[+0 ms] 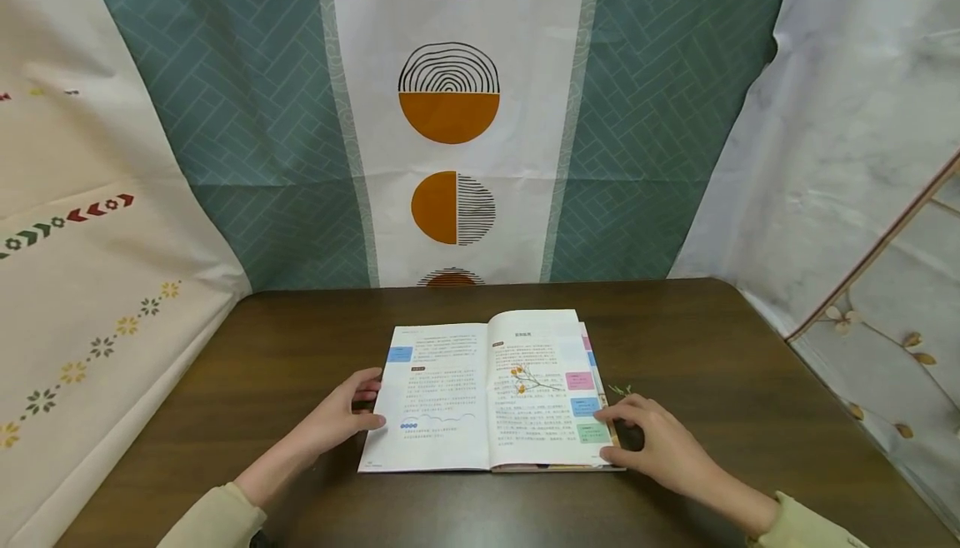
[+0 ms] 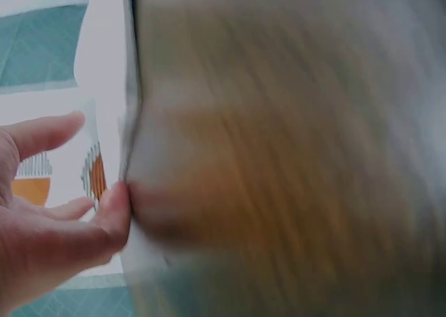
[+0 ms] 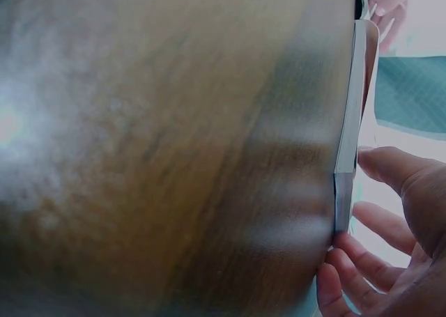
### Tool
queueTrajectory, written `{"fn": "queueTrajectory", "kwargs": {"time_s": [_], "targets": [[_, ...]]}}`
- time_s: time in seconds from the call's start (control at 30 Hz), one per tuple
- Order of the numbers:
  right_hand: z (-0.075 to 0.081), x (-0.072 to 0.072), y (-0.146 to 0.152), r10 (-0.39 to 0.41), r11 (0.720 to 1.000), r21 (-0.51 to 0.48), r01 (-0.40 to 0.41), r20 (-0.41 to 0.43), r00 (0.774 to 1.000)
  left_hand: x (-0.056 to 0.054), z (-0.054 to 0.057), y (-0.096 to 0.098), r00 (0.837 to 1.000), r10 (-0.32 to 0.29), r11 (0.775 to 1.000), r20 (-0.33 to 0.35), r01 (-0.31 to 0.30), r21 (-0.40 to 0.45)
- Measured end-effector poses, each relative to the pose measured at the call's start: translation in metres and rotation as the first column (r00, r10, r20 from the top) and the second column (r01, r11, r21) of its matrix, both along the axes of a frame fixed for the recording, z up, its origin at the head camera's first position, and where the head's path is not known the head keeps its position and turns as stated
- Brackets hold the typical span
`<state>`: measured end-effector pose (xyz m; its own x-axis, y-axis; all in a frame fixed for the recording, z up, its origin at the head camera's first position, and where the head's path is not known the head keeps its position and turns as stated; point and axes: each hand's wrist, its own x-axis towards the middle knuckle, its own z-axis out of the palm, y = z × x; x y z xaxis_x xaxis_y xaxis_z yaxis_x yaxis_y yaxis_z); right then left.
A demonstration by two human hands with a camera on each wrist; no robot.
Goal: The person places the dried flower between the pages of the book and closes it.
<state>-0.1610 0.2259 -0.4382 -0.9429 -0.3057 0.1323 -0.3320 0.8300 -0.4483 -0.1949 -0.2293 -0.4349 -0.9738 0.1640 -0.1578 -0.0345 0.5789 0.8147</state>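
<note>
An open book point(image 1: 450, 402) with printed text and coloured note boxes lies on the dark wooden table. Across the text of its right page lies a thin sprig with small orange-yellow blossoms point(image 1: 519, 375). My left hand point(image 1: 347, 413) rests at the book's left edge, thumb at the page and fingers beside it. At the lower right edge, my right hand point(image 1: 654, 441) touches the page with thumb and index finger. The right wrist view shows the other fingertips point(image 3: 326, 279) down by the edge of the book's page block point(image 3: 354, 108). Neither hand visibly grips anything.
A small green sprig point(image 1: 620, 390) shows just right of the book, near my right hand. The brown table point(image 1: 300, 340) reaches back to a patterned cloth point(image 1: 525, 156). More cloth hangs at the left point(image 1: 97, 298) and right sides.
</note>
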Motion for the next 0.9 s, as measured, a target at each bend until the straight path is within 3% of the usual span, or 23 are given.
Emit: {"fn": "queueTrajectory", "kwargs": {"time_s": [0.3, 0.9], "targets": [[-0.0007, -0.0003, 0.0010, 0.021, 1.000, -0.014, -0.021, -0.004, 1.000, -0.0002, -0.0009, -0.0088, 0.999, -0.050, 0.998, 0.020, 0.049, 0.046], [-0.0006, -0.0010, 0.0031, 0.042, 0.999, -0.024, -0.042, 0.006, 0.999, -0.0042, 0.0016, -0.0063, 0.995, 0.002, 0.995, 0.096, -0.012, 0.102]]}}
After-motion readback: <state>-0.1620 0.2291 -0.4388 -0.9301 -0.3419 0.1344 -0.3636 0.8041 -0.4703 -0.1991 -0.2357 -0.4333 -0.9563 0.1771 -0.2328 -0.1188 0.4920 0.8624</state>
